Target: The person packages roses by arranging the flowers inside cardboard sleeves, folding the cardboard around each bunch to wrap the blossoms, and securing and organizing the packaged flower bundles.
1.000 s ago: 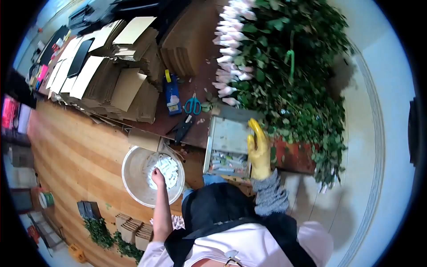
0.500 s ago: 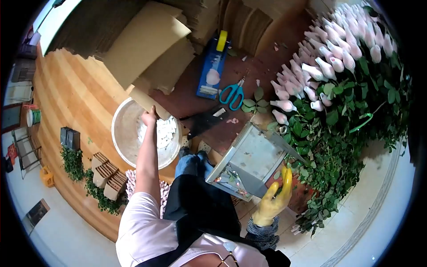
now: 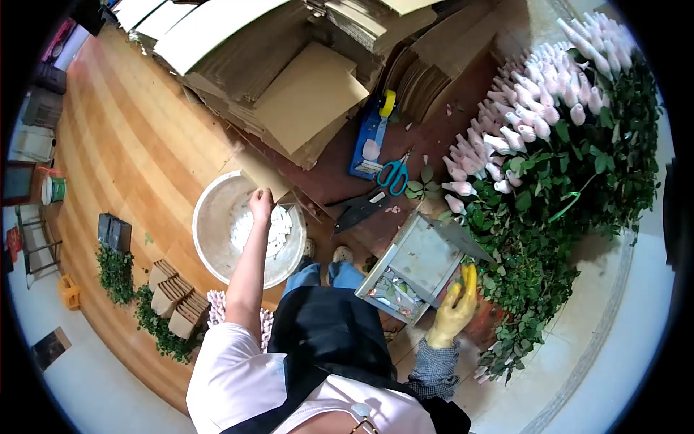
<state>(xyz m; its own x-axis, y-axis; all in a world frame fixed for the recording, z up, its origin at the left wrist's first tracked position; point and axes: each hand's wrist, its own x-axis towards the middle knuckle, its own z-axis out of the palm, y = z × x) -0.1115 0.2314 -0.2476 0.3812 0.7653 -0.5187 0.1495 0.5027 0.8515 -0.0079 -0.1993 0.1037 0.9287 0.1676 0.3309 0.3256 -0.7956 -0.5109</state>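
My left hand [image 3: 262,205] is bare and closed above the rim of a white round bucket [image 3: 206,249], beside a cardboard flap [image 3: 259,171]; what its fingers hold is hidden. Small white pieces [image 3: 277,233] lie in the bucket. My right hand [image 3: 455,305] wears a yellow glove, its thumb apart from the raised fingers, with nothing visible held. It is just right of a grey metal tray-like stand [image 3: 419,254] whose lower compartment holds small scraps. Pink flower heads in white net sleeves [image 3: 506,137] with leafy stems [image 3: 528,267] lie beyond it.
Stacked cardboard [image 3: 311,94] covers the table's far left. Teal-handled scissors [image 3: 393,176], a blue tape dispenser [image 3: 370,145] and a black object [image 3: 358,214] lie on the dark red table [image 3: 311,177]. Cardboard-wrapped bundles [image 3: 176,296] stand on the floor at left.
The view has swung left and shifted. My left hand has risen from the white pieces in the bucket to its upper rim. My right hand sits lower beside the metal stand, still open.
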